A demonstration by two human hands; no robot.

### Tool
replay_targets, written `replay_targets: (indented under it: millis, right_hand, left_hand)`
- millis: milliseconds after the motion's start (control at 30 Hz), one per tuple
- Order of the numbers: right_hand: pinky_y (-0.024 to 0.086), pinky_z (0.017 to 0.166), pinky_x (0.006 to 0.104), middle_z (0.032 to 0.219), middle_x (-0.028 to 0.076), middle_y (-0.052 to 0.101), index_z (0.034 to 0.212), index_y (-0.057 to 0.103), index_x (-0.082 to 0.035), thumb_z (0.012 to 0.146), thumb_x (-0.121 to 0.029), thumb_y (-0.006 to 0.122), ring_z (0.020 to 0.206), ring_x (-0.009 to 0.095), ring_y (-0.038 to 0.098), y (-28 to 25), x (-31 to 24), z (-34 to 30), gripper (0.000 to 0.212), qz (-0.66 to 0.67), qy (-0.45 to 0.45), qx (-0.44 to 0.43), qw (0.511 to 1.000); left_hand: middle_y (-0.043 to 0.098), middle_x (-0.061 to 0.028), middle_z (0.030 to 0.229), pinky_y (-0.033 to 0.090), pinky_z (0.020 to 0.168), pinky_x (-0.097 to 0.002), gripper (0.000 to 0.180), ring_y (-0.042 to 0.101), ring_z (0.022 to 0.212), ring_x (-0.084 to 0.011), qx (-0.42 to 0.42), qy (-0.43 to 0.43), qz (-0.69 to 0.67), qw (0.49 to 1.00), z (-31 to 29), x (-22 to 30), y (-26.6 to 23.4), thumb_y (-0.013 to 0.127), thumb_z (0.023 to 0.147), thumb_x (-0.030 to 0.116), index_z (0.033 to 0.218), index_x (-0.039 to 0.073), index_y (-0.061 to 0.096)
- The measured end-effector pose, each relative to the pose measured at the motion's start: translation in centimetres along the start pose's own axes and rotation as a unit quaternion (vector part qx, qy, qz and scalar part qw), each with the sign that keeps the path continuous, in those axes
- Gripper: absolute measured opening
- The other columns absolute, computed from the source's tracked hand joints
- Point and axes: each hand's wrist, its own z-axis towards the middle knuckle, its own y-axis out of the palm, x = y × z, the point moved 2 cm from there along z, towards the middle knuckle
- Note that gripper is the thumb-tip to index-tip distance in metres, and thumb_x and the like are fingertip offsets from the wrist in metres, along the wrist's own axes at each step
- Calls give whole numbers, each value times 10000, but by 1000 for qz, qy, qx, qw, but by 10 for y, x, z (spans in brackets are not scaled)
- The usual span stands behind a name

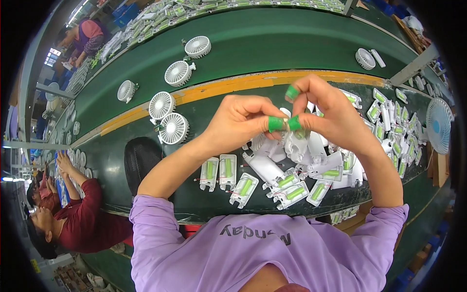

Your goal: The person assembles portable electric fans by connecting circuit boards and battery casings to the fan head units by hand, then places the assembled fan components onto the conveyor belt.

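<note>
From my remote station I see the left hand with thumb and index finger narrow, tips meeting at the near edge of the far rail; the right hand has its index finger raised clear of its thumb, leaving a visible gap. Both thumbs and the right index finger carry green tape. A white plastic part sits directly below the right thumb, above the heap; its upper end is hidden between the thumbs, so I cannot tell whether either hand grips it firmly. To work this well, I would support the part's body with the right hand, apply only light pressure with the left fingertips, and keep the joint in clear sight. I judge that thin leads, if present there, could be pinched. Beneath lies a heap of white housings; nearer and left, open housings with green cells rest on the dark green table. Farther left stand fan heads. Beyond the yellow rail runs a green belt.
</note>
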Motion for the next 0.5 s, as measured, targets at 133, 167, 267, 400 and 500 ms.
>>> replay_targets:
  millis: [133, 167, 267, 400, 500]
  right_hand:
    - [423, 554, 215, 685, 7, 561, 991, 490, 18, 760, -9, 578, 636, 70, 542, -12, 19, 37, 249, 99, 78, 9, 992]
    - [422, 554, 190, 676, -9, 559, 958, 521, 11, 780, -30, 575, 626, 56, 541, -19, 28, 51, 190, 106, 64, 12, 992]
    - [430, 666, 195, 846, -1, 597, 955, 546, -35, 839, -92, 577, 714, 53, 544, -48, 43, 79, 133, 109, 64, 110, 986]
    - [414, 743, 207, 877, -5, 608, 1020, 569, -36, 850, -138, 576, 806, 56, 537, -89, 81, 106, 198, 78, 71, 169, 980]
    - [417, 770, 221, 929, 11, 612, 1047, 565, -11, 847, -100, 562, 838, 73, 537, -102, 117, 118, 219, 60, 75, 196, 976]
  left_hand:
    - [652, -87, 852, 511, 734, -241, 150, 623, 756, -124, 24, 5, 63, 998, 32, -15, -35, 546, 868, 53, 952, -45, 622]
    - [653, -93, 866, 503, 741, -250, 172, 624, 778, -139, 48, 47, 120, 990, 43, -17, -46, 557, 864, 79, 973, -38, 620]
    - [634, -122, 970, 467, 788, -288, 276, 606, 902, -199, 124, 105, 356, 920, 74, -30, -95, 600, 836, 182, 1042, -2, 607]
    - [557, -215, 1087, 410, 889, -399, 501, 513, 1046, -348, 260, 135, 590, 753, 94, -45, -183, 653, 781, 324, 1131, -16, 539]
    - [508, -225, 1160, 387, 924, -444, 595, 477, 1090, -375, 318, 52, 635, 702, 114, -62, -243, 652, 749, 397, 1205, 45, 501]
